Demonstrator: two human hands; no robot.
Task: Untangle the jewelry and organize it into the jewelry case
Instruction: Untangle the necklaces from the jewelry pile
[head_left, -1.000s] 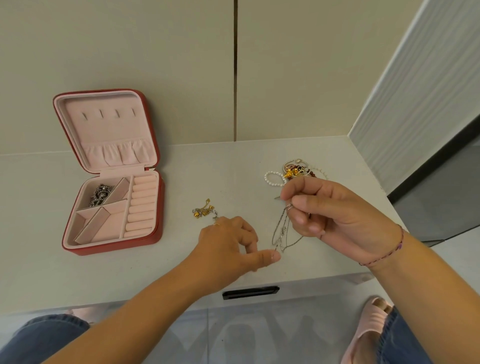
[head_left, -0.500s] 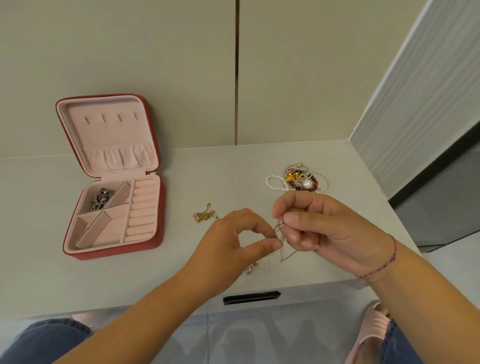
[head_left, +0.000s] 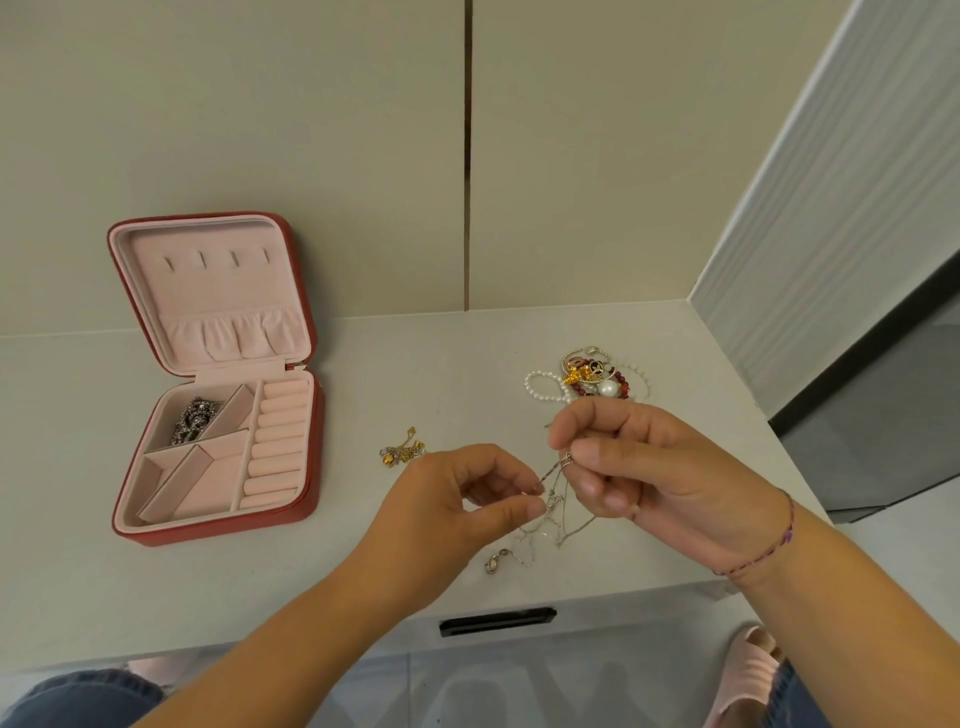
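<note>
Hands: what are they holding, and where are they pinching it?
Both hands pinch a thin silver chain. The right hand holds its upper part; the left hand pinches a strand just below, between thumb and fingertip. The rest of it hangs onto the table.

A room in a home is shown, most likely a bedroom or a dressing corner. A pale built-in counter (head_left: 467, 364) is set into a corner against plain wall panels (head_left: 234, 130). A drawer with a dark pull slot (head_left: 497, 621) is fitted under it. A tiled floor (head_left: 467, 691) is seen below, and soft pink house slippers (head_left: 748, 675) are worn.
</note>
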